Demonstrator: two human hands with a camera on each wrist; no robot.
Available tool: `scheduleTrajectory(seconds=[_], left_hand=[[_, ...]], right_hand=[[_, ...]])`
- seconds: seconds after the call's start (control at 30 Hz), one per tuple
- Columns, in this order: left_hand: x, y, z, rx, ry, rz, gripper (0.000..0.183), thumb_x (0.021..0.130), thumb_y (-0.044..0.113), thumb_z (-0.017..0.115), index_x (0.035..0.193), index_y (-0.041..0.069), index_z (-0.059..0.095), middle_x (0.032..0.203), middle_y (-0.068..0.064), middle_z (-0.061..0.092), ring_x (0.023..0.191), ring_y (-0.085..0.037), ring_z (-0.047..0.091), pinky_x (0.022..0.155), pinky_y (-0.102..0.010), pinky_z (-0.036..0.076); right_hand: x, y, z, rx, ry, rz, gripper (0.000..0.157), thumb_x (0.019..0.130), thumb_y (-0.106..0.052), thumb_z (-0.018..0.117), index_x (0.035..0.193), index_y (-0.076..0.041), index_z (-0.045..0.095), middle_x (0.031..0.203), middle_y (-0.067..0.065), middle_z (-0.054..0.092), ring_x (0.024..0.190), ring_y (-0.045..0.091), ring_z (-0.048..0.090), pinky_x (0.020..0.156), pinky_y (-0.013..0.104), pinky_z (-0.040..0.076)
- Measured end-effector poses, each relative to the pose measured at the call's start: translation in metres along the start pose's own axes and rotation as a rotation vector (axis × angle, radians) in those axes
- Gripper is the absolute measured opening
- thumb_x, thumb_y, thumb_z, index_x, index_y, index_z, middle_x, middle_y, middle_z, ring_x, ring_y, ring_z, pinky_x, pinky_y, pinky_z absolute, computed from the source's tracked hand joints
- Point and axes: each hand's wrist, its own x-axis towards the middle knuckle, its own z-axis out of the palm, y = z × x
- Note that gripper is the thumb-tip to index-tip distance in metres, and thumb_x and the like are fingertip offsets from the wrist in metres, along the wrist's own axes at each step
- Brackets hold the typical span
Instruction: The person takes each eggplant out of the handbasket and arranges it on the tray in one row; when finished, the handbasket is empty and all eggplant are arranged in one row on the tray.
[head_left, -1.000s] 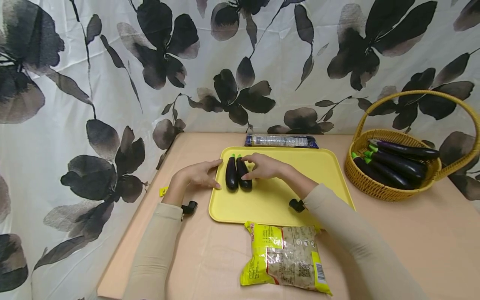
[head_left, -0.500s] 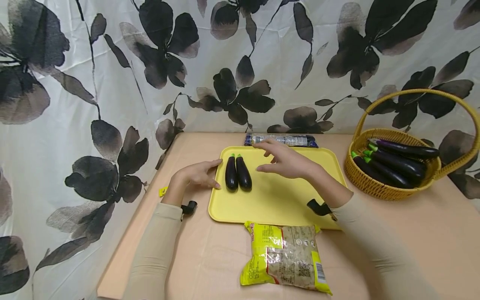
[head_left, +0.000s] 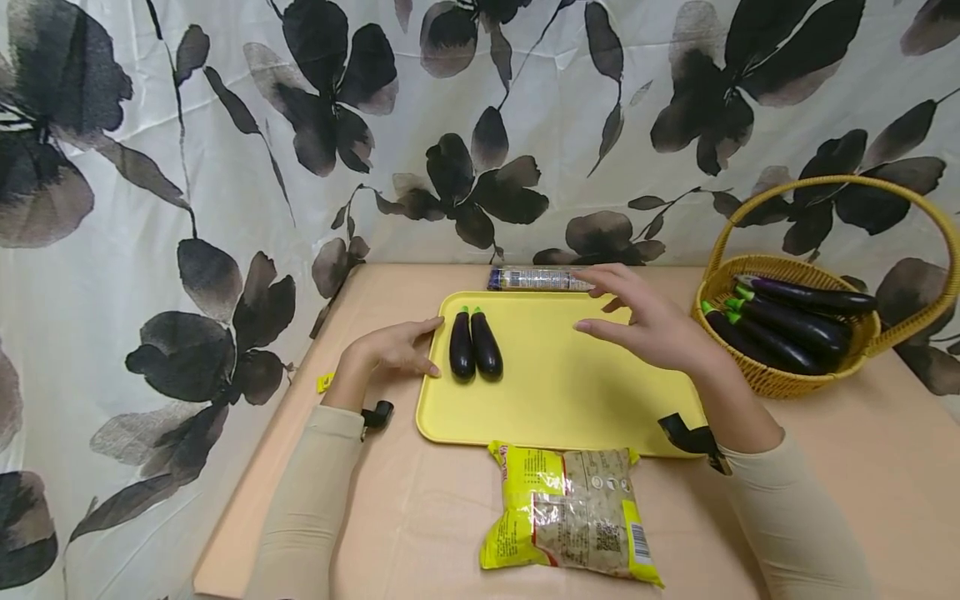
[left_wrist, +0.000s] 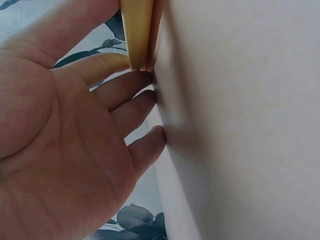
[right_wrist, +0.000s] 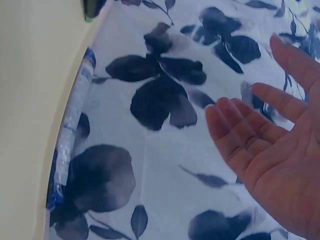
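Observation:
Two small dark eggplants (head_left: 461,353) lie side by side on the left part of a yellow tray (head_left: 540,412), their green stem ends toward the back. At the tray's left edge, my left hand (head_left: 384,348) touches the rim with thumb and finger spread apart. The left wrist view shows this hand's loosely extended fingers (left_wrist: 132,112) against the tray edge and the table surface. My right hand (head_left: 651,325) hovers over the tray's right half, holding nothing, its fingers apart. In the right wrist view its palm (right_wrist: 285,165) faces the camera.
A wicker basket (head_left: 738,375) with a tall handle stands right of the tray, with several eggplants (head_left: 810,329) inside. In front of the tray lies a yellow plastic food bag (head_left: 573,517). Behind it rests a long blue-and-silver packet (head_left: 536,279), close to the floral curtain (head_left: 247,200).
My right hand has let go of the right-hand eggplant and moved right across the tray toward the basket. My left hand has stayed at the tray's edge.

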Motion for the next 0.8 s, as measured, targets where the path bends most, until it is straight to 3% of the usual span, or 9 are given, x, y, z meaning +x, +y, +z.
scheduleTrajectory(seconds=[0.2,0.3,0.4,0.5,0.8], left_hand=[[0.000,0.001,0.000,-0.001,0.003,0.001,0.111,0.081,0.039,0.090,0.168,0.017,0.023,0.175,-0.007,0.019,0.163,-0.028,0.012,0.132,-0.049,0.012],[0.000,0.002,0.000,-0.005,0.000,-0.003,0.112,0.081,0.040,0.090,0.168,0.018,0.022,0.175,-0.006,0.019,0.163,-0.027,0.011,0.133,-0.048,0.012],[0.001,0.001,0.001,-0.012,0.000,-0.010,0.112,0.081,0.041,0.090,0.168,0.019,0.022,0.175,-0.005,0.019,0.163,-0.026,0.011,0.133,-0.048,0.011],[0.001,0.002,0.002,-0.014,0.001,-0.016,0.113,0.080,0.041,0.090,0.168,0.019,0.023,0.175,-0.005,0.019,0.163,-0.026,0.011,0.133,-0.048,0.011],[0.000,0.002,0.000,0.007,-0.003,-0.016,0.113,0.080,0.041,0.090,0.168,0.017,0.022,0.175,-0.006,0.019,0.163,-0.028,0.011,0.132,-0.048,0.012]], right_hand=[[-0.008,0.018,-0.012,-0.034,0.093,-0.054,0.063,0.095,-0.013,0.077,0.153,-0.017,0.053,0.151,0.008,0.051,0.121,0.026,0.058,0.095,0.033,0.052],[-0.010,0.026,-0.015,-0.044,0.109,-0.028,0.060,0.096,-0.014,0.076,0.152,-0.016,0.055,0.152,0.009,0.051,0.125,0.029,0.057,0.099,0.042,0.052],[-0.013,0.030,-0.021,-0.024,0.118,0.005,0.057,0.098,-0.017,0.074,0.152,-0.015,0.055,0.154,0.011,0.049,0.132,0.035,0.054,0.105,0.059,0.049],[-0.017,0.034,-0.027,-0.022,0.141,0.032,0.057,0.099,-0.018,0.073,0.152,-0.015,0.054,0.155,0.012,0.049,0.135,0.039,0.052,0.106,0.066,0.047],[-0.030,0.058,-0.049,-0.126,0.220,0.084,0.057,0.099,-0.015,0.073,0.153,-0.016,0.054,0.153,0.014,0.051,0.130,0.041,0.055,0.105,0.060,0.048]])
